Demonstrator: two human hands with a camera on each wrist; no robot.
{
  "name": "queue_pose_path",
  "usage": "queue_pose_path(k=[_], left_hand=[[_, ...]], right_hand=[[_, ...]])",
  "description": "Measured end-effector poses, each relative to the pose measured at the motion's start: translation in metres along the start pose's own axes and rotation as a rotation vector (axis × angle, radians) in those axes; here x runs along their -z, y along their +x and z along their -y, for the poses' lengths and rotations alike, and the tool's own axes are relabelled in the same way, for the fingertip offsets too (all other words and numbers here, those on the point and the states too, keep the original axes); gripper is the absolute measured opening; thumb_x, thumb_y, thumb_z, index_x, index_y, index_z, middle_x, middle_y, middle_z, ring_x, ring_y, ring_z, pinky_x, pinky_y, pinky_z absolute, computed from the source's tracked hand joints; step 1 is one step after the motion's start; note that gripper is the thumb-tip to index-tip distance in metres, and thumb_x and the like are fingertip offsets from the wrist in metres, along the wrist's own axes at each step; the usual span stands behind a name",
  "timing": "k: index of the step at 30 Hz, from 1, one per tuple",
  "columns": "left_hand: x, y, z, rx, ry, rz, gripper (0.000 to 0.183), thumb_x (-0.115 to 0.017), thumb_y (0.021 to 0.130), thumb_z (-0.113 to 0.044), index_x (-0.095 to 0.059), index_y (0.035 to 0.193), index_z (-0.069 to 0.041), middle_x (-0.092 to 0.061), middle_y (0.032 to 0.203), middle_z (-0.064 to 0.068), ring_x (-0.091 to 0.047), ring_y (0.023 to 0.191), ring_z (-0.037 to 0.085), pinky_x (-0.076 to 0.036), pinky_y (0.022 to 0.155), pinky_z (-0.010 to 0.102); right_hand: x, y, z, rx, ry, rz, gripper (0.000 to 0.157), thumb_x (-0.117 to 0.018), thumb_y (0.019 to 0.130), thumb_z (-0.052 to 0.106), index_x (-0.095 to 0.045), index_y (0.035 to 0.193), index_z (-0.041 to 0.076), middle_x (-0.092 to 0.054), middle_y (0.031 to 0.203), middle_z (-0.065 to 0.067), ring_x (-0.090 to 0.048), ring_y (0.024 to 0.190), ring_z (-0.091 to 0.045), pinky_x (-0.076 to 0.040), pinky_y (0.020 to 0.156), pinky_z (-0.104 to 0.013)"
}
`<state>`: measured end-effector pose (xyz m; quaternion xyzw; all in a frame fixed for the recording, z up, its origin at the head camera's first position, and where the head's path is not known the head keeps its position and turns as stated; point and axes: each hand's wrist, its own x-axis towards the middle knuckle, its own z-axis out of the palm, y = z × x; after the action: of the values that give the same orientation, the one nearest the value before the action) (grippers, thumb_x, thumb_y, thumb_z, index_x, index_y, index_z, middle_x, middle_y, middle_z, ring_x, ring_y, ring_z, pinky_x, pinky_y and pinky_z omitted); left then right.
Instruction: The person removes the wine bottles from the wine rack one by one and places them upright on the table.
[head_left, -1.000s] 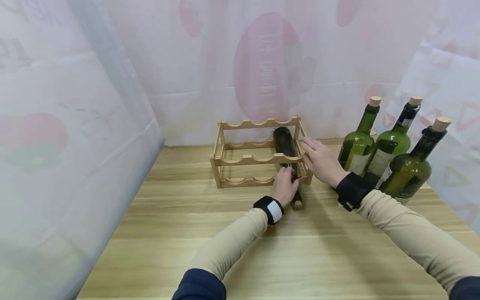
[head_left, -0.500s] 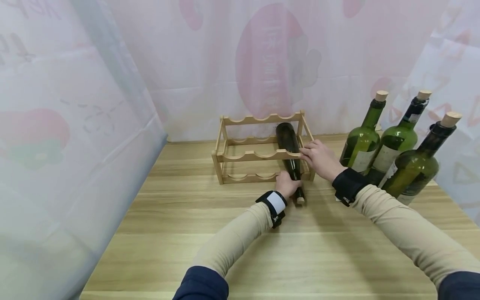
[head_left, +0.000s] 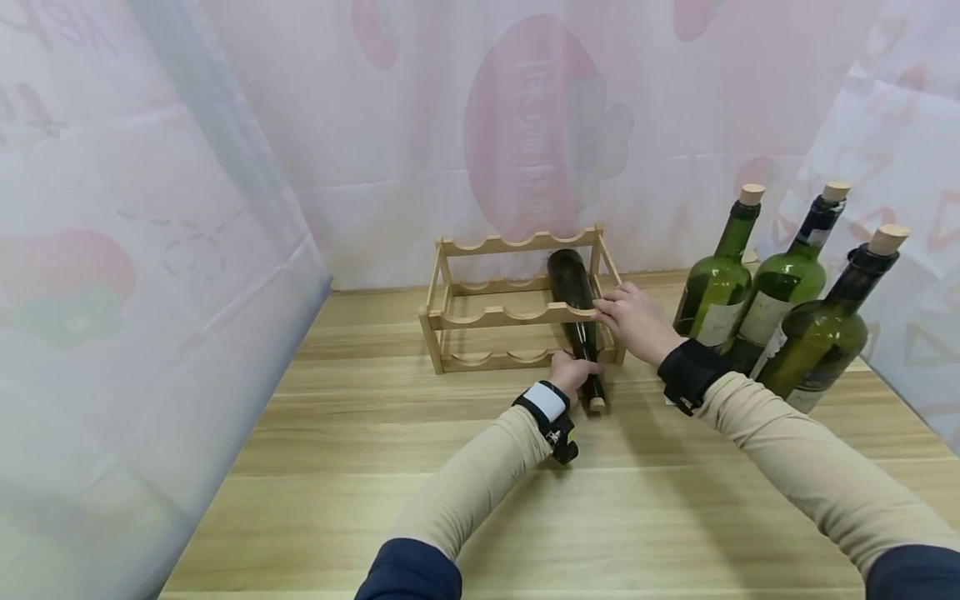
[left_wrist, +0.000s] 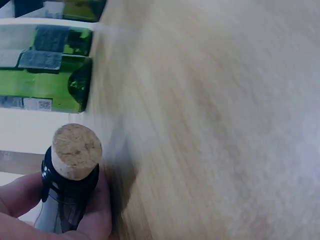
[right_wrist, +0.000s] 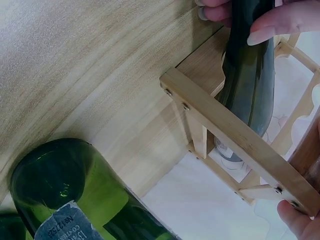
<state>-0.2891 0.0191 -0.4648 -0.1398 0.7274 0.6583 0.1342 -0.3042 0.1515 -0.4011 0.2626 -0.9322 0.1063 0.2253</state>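
A two-tier wooden wine rack stands at the back of the table. In its lower right slot lies a dark green wine bottle, neck toward me, corked. My left hand grips this bottle's neck just in front of the rack; in the left wrist view the cork pokes out past finger and thumb. My right hand holds the rack's upper front right corner. Seen from the right wrist, the bottle passes through the rack's lower tier, and a fingertip touches the frame.
Three corked green bottles stand upright right of the rack: one at the back, a middle one and a nearer one, close to my right wrist. A pale printed curtain hangs behind the wooden table.
My left hand has shifted toward me along the bottle, from its shoulder to its neck, and the wrist has turned. My right hand has moved from the rack's side onto its front top corner.
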Motion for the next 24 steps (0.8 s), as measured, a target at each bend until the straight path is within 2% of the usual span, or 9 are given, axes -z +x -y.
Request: queue_pose_path(k=[2,4,7,10,14,19,24], left_hand=[[0.001,0.0,0.0,0.029,-0.043,0.024,0.044,-0.075,0.079,-0.003,-0.051,0.115,0.001,-0.056,0.108,0.011,-0.058,0.092,0.024,-0.052,0.072,0.034],[0.003,-0.002,0.001,0.029,-0.07,0.046,0.036,-0.074,0.08,-0.003,-0.052,0.109,-0.001,-0.056,0.103,0.009,-0.058,0.083,0.021,-0.048,0.064,0.029],[0.006,-0.003,0.001,0.028,-0.107,0.086,0.023,-0.072,0.083,-0.002,-0.055,0.099,-0.002,-0.062,0.097,0.01,-0.066,0.079,0.025,-0.05,0.059,0.026],[0.008,-0.004,0.002,0.025,-0.125,0.12,0.013,-0.069,0.085,-0.001,-0.057,0.089,-0.004,-0.069,0.095,0.018,-0.071,0.076,0.025,-0.052,0.058,0.025],[0.012,-0.003,0.004,0.019,-0.135,0.154,0.013,-0.067,0.087,-0.002,-0.056,0.081,-0.008,-0.071,0.1,0.025,-0.072,0.073,0.024,-0.052,0.056,0.024],[0.017,-0.003,0.007,0.001,-0.157,0.174,0.008,-0.066,0.088,-0.003,-0.06,0.084,-0.005,-0.071,0.1,0.024,-0.073,0.082,0.029,-0.054,0.059,0.025],[0.019,-0.005,0.007,-0.003,-0.185,0.201,0.004,-0.064,0.09,-0.003,-0.06,0.09,-0.002,-0.068,0.107,0.029,-0.073,0.086,0.031,-0.059,0.076,0.036]], right_hand=[[0.0,0.0,-0.001,0.001,0.0,-0.004,0.03,-0.063,0.093,0.02,-0.07,0.112,-0.002,-0.069,0.108,-0.019,-0.057,0.106,-0.036,-0.05,0.092,-0.048],[-0.001,-0.001,-0.001,0.005,0.0,-0.012,0.029,-0.064,0.092,0.02,-0.07,0.111,-0.002,-0.07,0.108,-0.019,-0.057,0.106,-0.036,-0.05,0.092,-0.048],[-0.002,0.0,-0.002,0.013,-0.008,-0.025,0.029,-0.064,0.092,0.02,-0.071,0.11,-0.002,-0.07,0.106,-0.019,-0.058,0.104,-0.035,-0.05,0.091,-0.047],[-0.003,0.0,-0.002,0.02,-0.016,-0.031,0.029,-0.065,0.091,0.02,-0.071,0.109,-0.002,-0.071,0.105,-0.018,-0.058,0.102,-0.035,-0.051,0.089,-0.046],[-0.003,0.0,-0.002,0.013,-0.018,-0.033,0.03,-0.065,0.091,0.021,-0.071,0.11,-0.001,-0.071,0.106,-0.018,-0.058,0.103,-0.034,-0.051,0.089,-0.046],[-0.004,0.0,-0.001,-0.005,-0.017,-0.03,0.03,-0.064,0.091,0.023,-0.071,0.11,0.001,-0.071,0.108,-0.017,-0.058,0.105,-0.034,-0.052,0.089,-0.047],[-0.003,0.0,-0.001,-0.022,-0.021,-0.008,0.03,-0.064,0.092,0.023,-0.071,0.112,0.001,-0.07,0.11,-0.017,-0.058,0.106,-0.034,-0.052,0.09,-0.047]])
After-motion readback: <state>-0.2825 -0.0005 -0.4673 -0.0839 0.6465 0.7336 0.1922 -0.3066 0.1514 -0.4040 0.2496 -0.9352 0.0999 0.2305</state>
